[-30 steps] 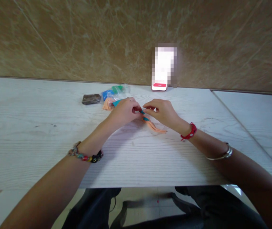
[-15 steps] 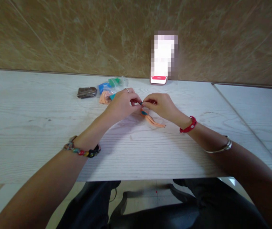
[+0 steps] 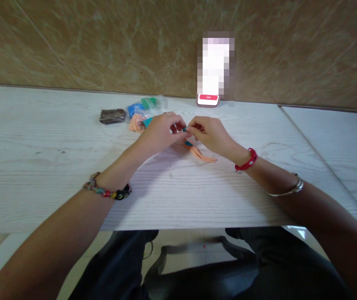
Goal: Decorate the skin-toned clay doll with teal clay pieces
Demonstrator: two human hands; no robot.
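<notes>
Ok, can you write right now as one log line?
Left hand: pinching small teal clay-like piece | Right hand: pinching same piece | On white wood-grain table: long thin peach strip with teal patch, brown block

Beaded bracelet [image 3: 106, 193] at eight o'clock, ring [image 3: 167, 114] at eleven, red wristband [image 3: 247, 161], silvery bangle [image 3: 298, 184] near three, dark trousers [image 3: 109, 258] at seven.

Left forearm [image 3: 62, 216], right forearm [image 3: 319, 212]: angled forward, inward | left hand [image 3: 161, 129]: bent, thumb-to-finger pinch | right hand [image 3: 212, 131]: likewise pinching | fingertips [image 3: 192, 130] of both close together
</notes>
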